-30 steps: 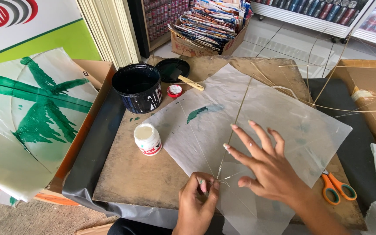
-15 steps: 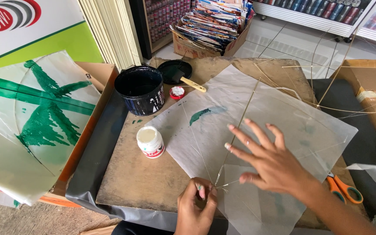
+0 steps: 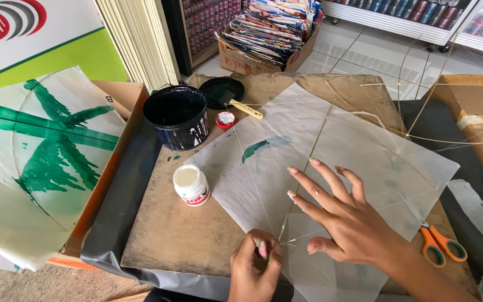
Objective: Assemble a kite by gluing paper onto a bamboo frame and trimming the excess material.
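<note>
A square sheet of thin white kite paper (image 3: pixel 359 151) lies on a brown board (image 3: pixel 185 240), with a slim bamboo stick (image 3: pixel 314 145) running across it and a green paint smear near its middle. My right hand (image 3: pixel 342 223) lies flat on the paper with fingers spread, pressing it down beside the stick. My left hand (image 3: pixel 255 268) pinches the near corner of the paper where the stick's lower end and thin strings meet.
A small open glue jar (image 3: pixel 191 184) stands left of the paper. Behind it are a black paint bucket (image 3: pixel 177 114), its lid with a brush (image 3: pixel 225 92), and a red cap. Orange-handled scissors (image 3: pixel 440 246) lie at right. A green-painted kite (image 3: pixel 34 151) rests at left.
My right hand has slid slightly along the paper while staying flat. My left hand keeps pinching the corner; the view has shifted a little.
</note>
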